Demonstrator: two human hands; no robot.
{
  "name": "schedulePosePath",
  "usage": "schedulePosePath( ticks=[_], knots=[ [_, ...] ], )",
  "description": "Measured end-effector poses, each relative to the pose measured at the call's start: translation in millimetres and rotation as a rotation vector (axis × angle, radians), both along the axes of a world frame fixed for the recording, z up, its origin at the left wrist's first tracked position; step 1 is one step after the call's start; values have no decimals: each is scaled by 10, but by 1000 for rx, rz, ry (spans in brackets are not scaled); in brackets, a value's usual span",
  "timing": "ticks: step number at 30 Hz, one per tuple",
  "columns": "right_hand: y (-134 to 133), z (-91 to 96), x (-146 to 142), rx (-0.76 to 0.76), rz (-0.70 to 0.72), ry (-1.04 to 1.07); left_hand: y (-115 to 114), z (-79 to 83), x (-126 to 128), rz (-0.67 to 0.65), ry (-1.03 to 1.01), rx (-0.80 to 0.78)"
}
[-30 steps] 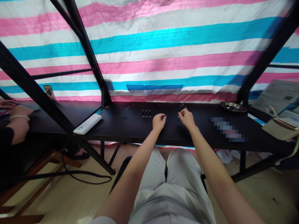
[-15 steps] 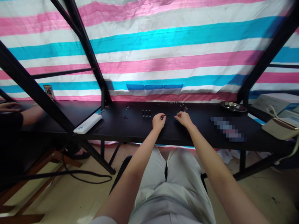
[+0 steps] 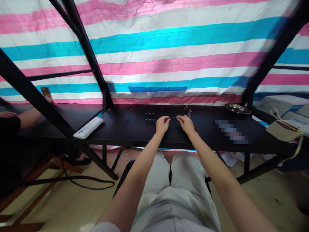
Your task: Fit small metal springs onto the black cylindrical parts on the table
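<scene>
You have a small dark piece (image 3: 173,118) between your two hands, just over the black tabletop (image 3: 135,133). Your left hand (image 3: 162,124) pinches its near end between thumb and fingers; your right hand (image 3: 187,124), facing it, has its fingertips closed on a small grey bit (image 3: 177,117). Whether that bit and the dark piece are joined is too small to tell.

Just beyond your right hand is a cluster of small dark and grey pieces (image 3: 189,112). To the left of your left hand, three dark cylinders with grey ends (image 3: 149,116) form a row, and thin dark scraps (image 3: 126,121) lie farther left, near a white oblong device (image 3: 88,127).

Off to your right are a blurred-out item (image 3: 231,131), a shiny metal dish (image 3: 238,109) and a beige bag (image 3: 283,130). At far left, a co-worker's arm (image 3: 31,117) reaches over the adjoining table.
</scene>
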State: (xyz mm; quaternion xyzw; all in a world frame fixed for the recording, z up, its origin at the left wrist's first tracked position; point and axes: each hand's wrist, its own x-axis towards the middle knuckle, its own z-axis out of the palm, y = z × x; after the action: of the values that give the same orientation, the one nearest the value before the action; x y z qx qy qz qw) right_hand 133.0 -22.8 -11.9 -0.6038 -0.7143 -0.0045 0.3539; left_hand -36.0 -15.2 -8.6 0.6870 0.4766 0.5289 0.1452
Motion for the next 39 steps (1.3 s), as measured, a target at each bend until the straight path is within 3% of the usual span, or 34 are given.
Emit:
schedulePosePath(
  ticks=[8, 18, 27, 39],
  knots=[
    [12, -12, -26, -51, 68, -48, 5, -8, -2, -31, -13, 15],
    [102, -115, 30, 92, 130, -17, 6, -2, -1, -117, -79, -32],
    [123, -161, -7, 243, 351, 69, 8, -10, 3, -176, -114, -43],
    [78, -134, -31, 252, 361, 18, -2, -4, -6, -182, -89, -55]
  ],
)
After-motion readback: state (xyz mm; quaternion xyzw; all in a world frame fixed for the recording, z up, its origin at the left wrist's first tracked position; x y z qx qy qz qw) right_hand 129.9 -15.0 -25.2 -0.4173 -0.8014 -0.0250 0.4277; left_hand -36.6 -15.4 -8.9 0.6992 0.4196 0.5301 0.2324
